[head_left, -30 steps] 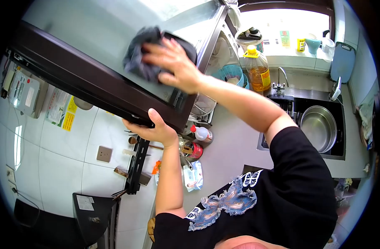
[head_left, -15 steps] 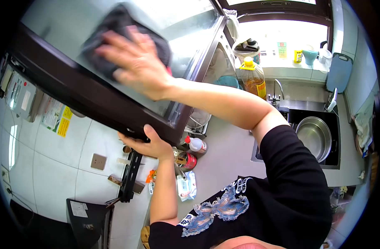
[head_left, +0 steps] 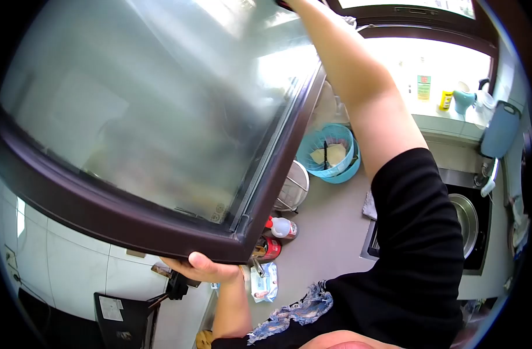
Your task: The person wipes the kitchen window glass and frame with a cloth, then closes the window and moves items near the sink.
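A large glass pane in a dark brown frame [head_left: 132,232] fills the upper left of the head view. My left hand [head_left: 203,267] holds the frame's lower edge near its corner, thumb on the near side and fingers partly hidden behind it. My right arm reaches up past the pane's right edge. Only a bit of the right hand's wrist end shows at the top border, beside something dark; its fingers are out of view, and the dark cloth cannot be made out. The glass [head_left: 161,116] looks hazy, with bright reflections.
Blue baskets [head_left: 330,152], a white-capped bottle with a red nozzle [head_left: 284,228] and a wipes pack [head_left: 264,282] stand on the grey counter [head_left: 330,232]. A sink with a steel pot [head_left: 465,224] is at right. Bottles and cups line the bright windowsill.
My right hand has moved from the lower glass up past the top border, taking the dark cloth out of clear view. The framed pane now appears larger and lower; my left hand still supports its edge.
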Action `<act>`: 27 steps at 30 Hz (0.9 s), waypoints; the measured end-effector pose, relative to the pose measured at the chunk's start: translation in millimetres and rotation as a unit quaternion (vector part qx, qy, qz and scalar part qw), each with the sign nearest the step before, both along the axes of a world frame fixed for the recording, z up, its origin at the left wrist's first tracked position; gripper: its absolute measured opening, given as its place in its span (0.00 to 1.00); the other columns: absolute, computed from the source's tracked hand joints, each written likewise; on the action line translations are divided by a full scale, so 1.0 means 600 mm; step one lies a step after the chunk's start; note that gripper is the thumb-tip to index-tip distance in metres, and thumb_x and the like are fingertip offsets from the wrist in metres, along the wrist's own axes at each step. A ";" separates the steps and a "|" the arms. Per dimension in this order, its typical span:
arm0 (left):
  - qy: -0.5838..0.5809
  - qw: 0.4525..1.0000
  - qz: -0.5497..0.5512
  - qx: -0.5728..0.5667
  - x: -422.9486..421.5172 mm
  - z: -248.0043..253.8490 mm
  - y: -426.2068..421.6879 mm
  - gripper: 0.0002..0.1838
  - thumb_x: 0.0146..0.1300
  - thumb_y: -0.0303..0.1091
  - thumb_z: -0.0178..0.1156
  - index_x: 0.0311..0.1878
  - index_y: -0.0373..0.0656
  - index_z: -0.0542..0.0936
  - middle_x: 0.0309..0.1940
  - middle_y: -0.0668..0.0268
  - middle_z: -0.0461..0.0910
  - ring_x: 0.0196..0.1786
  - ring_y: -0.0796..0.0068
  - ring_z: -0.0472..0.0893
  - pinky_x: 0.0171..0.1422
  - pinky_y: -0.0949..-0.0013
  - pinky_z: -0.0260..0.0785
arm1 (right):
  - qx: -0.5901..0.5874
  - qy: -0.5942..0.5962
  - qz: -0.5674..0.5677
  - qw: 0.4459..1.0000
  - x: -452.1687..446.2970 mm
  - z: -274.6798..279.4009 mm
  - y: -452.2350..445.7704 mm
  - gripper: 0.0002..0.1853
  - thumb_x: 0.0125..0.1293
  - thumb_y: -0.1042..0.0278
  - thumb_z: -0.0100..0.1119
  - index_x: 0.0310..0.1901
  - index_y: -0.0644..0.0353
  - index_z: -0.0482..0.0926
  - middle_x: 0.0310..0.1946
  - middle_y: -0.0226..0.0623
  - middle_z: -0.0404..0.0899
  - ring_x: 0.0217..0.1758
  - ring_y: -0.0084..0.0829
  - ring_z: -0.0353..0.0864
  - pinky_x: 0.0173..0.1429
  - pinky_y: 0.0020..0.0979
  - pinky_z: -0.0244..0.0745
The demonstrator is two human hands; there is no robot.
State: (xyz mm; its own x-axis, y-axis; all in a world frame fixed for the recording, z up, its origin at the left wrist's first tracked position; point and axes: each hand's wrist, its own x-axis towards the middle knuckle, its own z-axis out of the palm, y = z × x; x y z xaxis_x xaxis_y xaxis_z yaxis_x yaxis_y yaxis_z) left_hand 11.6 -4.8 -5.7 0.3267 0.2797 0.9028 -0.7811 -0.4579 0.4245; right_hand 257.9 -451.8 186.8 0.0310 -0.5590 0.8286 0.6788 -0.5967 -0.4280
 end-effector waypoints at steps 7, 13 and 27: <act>0.008 0.999 0.000 0.034 0.004 0.000 -0.003 0.42 0.77 0.56 0.41 0.75 0.23 0.56 0.73 0.39 0.60 0.72 0.54 0.68 0.73 0.55 0.65 | 0.015 0.179 -0.203 0.963 0.091 -0.283 -0.173 0.24 0.73 0.58 0.47 0.65 0.62 0.75 0.72 0.50 0.68 0.74 0.51 0.67 0.77 0.44 0.64; 0.027 0.999 -0.024 -0.024 -0.003 -0.005 0.007 0.46 0.74 0.59 0.51 0.76 0.24 0.55 0.71 0.43 0.63 0.70 0.57 0.69 0.72 0.57 0.65 | -0.114 0.373 -0.335 0.858 -0.021 -0.358 -0.110 0.20 0.72 0.56 0.48 0.54 0.57 0.83 0.59 0.48 0.80 0.68 0.47 0.74 0.72 0.45 0.67; -0.043 0.987 -0.142 -0.058 0.015 0.007 0.002 0.42 0.66 0.48 0.68 0.70 0.29 0.60 0.60 0.51 0.71 0.59 0.65 0.75 0.64 0.62 0.72 | -0.074 0.231 -0.022 0.970 -0.424 -0.400 0.483 0.25 0.61 0.69 0.58 0.61 0.68 0.75 0.66 0.65 0.70 0.62 0.63 0.76 0.67 0.50 0.74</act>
